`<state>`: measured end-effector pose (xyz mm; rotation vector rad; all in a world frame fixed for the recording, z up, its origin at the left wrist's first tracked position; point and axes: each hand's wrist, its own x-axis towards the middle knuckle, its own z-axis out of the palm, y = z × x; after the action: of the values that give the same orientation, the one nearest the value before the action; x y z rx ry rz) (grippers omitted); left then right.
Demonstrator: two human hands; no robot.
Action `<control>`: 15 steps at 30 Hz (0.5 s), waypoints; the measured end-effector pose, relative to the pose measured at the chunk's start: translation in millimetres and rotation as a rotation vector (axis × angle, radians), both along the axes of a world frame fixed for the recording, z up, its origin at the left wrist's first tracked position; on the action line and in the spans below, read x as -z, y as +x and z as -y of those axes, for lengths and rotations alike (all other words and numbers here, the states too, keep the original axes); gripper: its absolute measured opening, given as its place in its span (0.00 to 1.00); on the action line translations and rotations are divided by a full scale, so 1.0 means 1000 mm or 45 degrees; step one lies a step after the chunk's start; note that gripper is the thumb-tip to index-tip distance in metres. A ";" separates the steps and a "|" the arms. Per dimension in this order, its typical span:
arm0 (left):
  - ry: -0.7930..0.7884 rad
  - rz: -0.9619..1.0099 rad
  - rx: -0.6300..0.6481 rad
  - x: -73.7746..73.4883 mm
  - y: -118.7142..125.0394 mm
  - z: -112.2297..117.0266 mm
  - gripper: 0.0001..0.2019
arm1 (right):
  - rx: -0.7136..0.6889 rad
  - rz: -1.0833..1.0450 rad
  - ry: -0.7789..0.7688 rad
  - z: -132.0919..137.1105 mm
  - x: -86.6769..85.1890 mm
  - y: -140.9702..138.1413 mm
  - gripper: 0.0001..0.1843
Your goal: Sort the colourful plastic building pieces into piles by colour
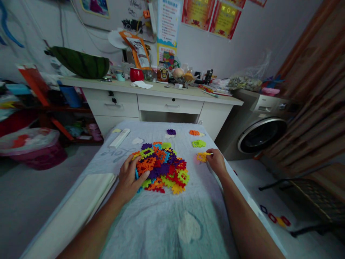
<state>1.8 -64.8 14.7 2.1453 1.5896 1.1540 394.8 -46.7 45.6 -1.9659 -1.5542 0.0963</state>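
Note:
A heap of colourful interlocking plastic tiles (164, 165) lies in the middle of a table under a pale blue cloth (161, 219). My left hand (130, 178) rests on the heap's left edge, fingers curled around orange tiles. My right hand (215, 162) pinches a yellow tile (207, 154) just above a small yellow pile (201, 157) to the right of the heap. Further back lie separate small piles: green (198, 144), orange (194, 132) and purple (171, 132).
A folded white cloth (81, 208) lies at the table's left edge and a white remote-like bar (119, 138) at the back left. Behind stands a cluttered white desk (161, 99) with a watermelon (81, 63). A washing machine (258, 129) is at the right.

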 end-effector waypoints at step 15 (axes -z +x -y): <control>0.012 -0.054 -0.002 0.003 -0.001 0.001 0.29 | -0.308 0.193 -0.032 0.002 0.012 -0.032 0.04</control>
<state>0.7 -65.5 11.9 2.1887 1.6068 1.1266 362.7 -48.4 33.6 -1.8323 -1.8939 0.0677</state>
